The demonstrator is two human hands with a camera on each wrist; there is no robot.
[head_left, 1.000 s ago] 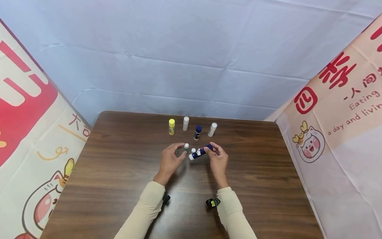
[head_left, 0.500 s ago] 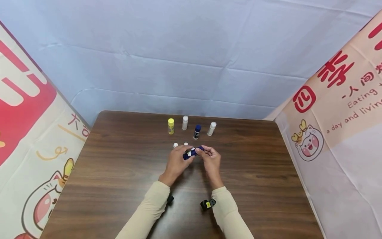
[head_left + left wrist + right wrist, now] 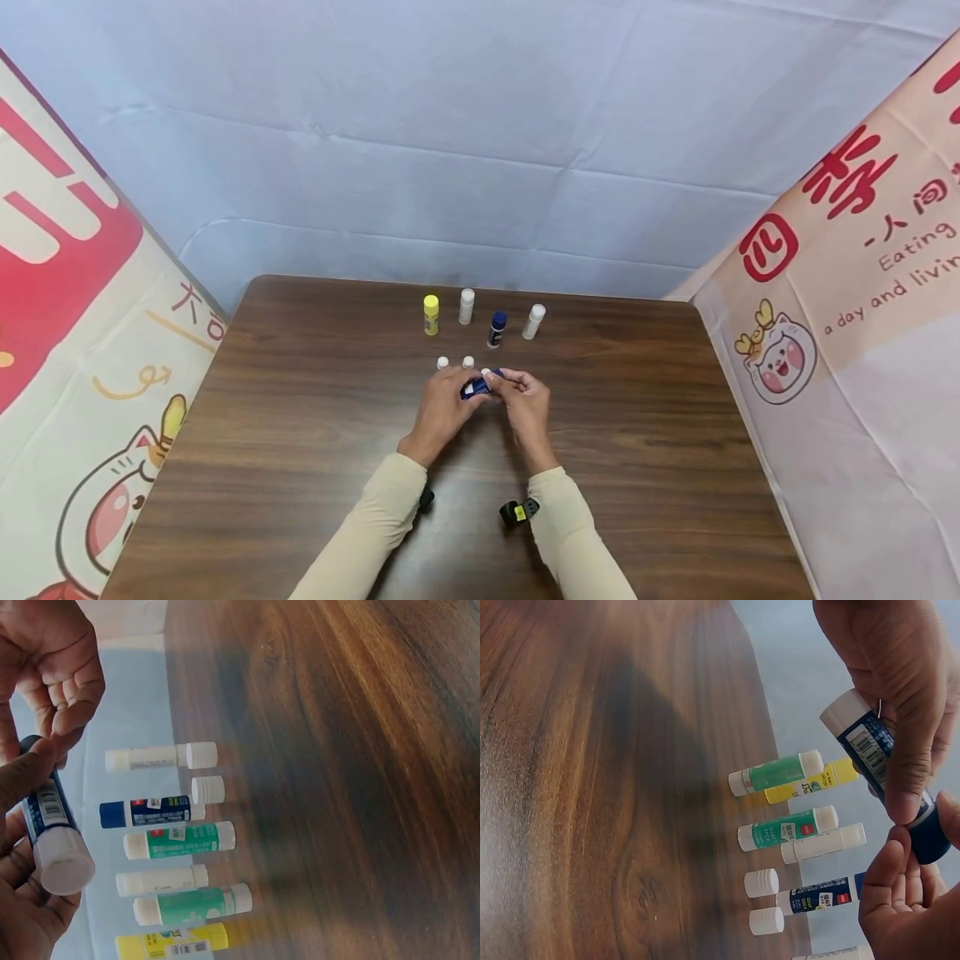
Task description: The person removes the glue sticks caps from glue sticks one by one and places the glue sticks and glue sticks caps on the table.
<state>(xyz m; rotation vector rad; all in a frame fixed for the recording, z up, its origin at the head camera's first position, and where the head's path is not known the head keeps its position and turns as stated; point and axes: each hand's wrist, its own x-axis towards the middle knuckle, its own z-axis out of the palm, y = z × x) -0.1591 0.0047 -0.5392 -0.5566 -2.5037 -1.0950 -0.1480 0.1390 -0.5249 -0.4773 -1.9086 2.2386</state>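
Note:
Between both hands a blue glue stick (image 3: 870, 754) with a white base is held tilted above the table. My left hand (image 3: 441, 410) grips its body, thumb pressed along the barcode label in the left wrist view. At the other end, the fingers of my right hand (image 3: 529, 412) pinch the dark blue cap (image 3: 931, 838). Just beyond the hands stand two green glue sticks (image 3: 180, 841), mostly hidden in the head view, where their white tops (image 3: 468, 362) show. Two short white caps (image 3: 761, 883) stand near the right hand.
Farther back on the brown wooden table (image 3: 315, 375) stand a yellow glue stick (image 3: 431, 315), two white ones (image 3: 467, 307) and another blue one (image 3: 497, 330). A pale cloth (image 3: 420, 167) hangs behind the table; printed cloths rise at both sides.
My left hand has left a green glue stick and taken hold of the blue one. My right hand, which held it alone, has moved left and now pinches its cap end.

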